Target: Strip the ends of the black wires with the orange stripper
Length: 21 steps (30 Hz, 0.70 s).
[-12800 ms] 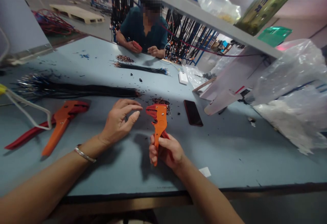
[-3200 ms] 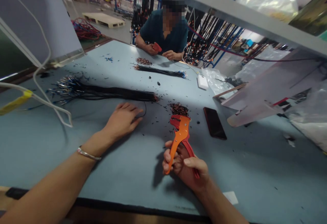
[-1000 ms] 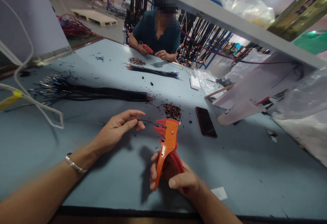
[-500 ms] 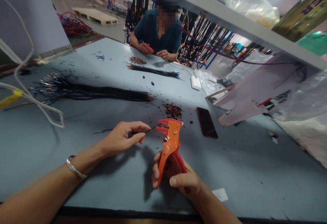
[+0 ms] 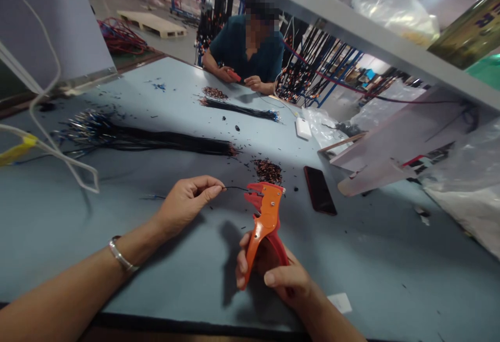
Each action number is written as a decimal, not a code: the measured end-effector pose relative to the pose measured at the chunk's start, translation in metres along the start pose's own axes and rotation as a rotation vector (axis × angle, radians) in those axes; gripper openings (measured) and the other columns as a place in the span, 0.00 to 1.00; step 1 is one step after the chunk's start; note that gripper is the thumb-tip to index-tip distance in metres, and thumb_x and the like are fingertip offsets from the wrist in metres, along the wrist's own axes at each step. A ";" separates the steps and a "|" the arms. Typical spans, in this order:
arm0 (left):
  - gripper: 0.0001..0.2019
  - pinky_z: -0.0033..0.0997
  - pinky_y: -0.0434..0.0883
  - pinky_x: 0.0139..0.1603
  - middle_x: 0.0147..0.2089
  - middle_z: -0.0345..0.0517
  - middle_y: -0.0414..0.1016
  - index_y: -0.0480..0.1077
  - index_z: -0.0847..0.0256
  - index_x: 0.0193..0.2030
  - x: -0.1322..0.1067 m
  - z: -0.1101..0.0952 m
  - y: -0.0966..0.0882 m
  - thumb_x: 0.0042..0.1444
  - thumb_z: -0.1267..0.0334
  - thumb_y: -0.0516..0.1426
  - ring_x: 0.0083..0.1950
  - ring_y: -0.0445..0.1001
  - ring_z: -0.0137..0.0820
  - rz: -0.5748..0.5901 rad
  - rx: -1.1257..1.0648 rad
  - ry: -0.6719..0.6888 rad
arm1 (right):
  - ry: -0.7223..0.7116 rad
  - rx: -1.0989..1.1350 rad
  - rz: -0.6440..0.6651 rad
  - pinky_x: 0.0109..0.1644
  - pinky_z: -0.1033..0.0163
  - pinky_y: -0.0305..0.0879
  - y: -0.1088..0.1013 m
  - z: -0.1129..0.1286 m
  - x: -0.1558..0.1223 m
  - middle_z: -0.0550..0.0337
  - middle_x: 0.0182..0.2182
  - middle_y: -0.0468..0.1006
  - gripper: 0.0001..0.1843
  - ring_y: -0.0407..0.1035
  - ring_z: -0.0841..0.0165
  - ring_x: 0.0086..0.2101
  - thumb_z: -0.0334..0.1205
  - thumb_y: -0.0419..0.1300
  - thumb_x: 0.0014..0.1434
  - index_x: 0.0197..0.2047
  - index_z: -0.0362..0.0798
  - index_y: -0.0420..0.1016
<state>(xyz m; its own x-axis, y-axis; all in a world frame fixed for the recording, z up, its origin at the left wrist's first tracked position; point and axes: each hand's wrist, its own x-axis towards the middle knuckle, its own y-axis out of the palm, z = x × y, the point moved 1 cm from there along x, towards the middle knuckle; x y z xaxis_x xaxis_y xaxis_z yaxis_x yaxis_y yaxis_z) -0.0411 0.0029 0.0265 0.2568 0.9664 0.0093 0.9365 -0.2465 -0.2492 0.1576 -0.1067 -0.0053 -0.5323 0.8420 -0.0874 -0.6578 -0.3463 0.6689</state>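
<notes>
Between thumb and fingers, my left hand (image 5: 191, 200) pinches a thin black wire (image 5: 236, 188). One end of the wire reaches the red jaws of an orange and red wire stripper (image 5: 269, 212). Its other end, with a blue and silver tip, sticks out to the left behind the hand. My right hand (image 5: 283, 274) is wrapped round the stripper's handles, its jaws pointing left. Just beyond the tool lies a pile of small copper and black offcuts (image 5: 268, 171). Farther back a thick bundle of black wires (image 5: 167, 139) lies across the table.
A dark phone (image 5: 320, 190) lies right of the stripper, a white box (image 5: 302, 128) behind it. Across the table (image 5: 187, 274) a person (image 5: 244, 45) holds a red tool near a smaller wire bundle (image 5: 242, 109). White cables (image 5: 66, 157) hang at left; a shelf beam (image 5: 351, 24) crosses above.
My left hand has drawn back to the left along the wire, so more wire shows between it and the jaws. The view has shifted slightly; my right hand keeps its hold on the stripper.
</notes>
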 end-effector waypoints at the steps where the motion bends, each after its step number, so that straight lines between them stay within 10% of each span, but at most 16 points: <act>1: 0.14 0.23 0.63 0.32 0.29 0.40 0.74 0.75 0.63 0.35 -0.001 -0.001 0.001 0.53 0.53 0.57 0.30 0.66 0.27 0.017 -0.006 -0.007 | 0.004 -0.003 -0.001 0.40 0.57 0.66 0.000 0.000 0.000 0.55 0.35 0.74 0.28 0.73 0.63 0.33 0.35 0.67 0.43 0.49 0.44 0.68; 21: 0.15 0.24 0.62 0.30 0.25 0.39 0.69 0.74 0.63 0.32 -0.004 -0.004 0.003 0.52 0.51 0.57 0.28 0.63 0.27 0.117 -0.023 -0.027 | -0.013 -0.062 -0.001 0.38 0.60 0.63 -0.001 -0.001 -0.001 0.55 0.33 0.73 0.24 0.71 0.66 0.31 0.39 0.69 0.45 0.45 0.43 0.68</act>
<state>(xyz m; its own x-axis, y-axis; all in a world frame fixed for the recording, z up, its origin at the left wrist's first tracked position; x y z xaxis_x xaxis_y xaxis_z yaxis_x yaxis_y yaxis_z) -0.0382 -0.0019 0.0291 0.3589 0.9323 -0.0443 0.9058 -0.3593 -0.2246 0.1581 -0.1079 -0.0066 -0.5245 0.8478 -0.0782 -0.6905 -0.3698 0.6216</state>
